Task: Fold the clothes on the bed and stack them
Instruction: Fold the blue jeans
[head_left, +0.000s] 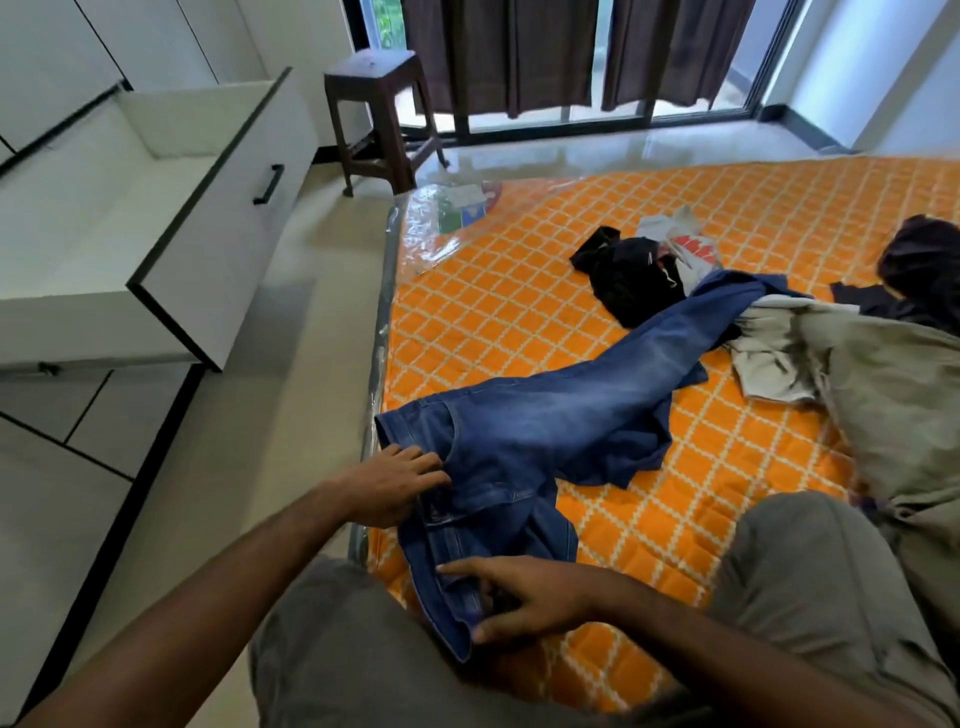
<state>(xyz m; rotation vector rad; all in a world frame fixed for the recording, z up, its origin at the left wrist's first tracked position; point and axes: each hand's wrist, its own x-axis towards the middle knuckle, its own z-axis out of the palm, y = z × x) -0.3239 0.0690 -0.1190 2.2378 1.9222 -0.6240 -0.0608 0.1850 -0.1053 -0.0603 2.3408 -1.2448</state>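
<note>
Head view: blue jeans (561, 415) lie along the left edge of the bed (519, 322), waistband at the near edge, legs running toward the middle. Left hand (389, 486) has fingers curled on the waistband. Right hand (524, 597) pinches the waistband's near end, thumb under. Black garment (628, 280) and grey clothes (883, 384) lie further in, unfolded.

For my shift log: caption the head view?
Both hands, left and right, grip jeans waistband on bed.
</note>
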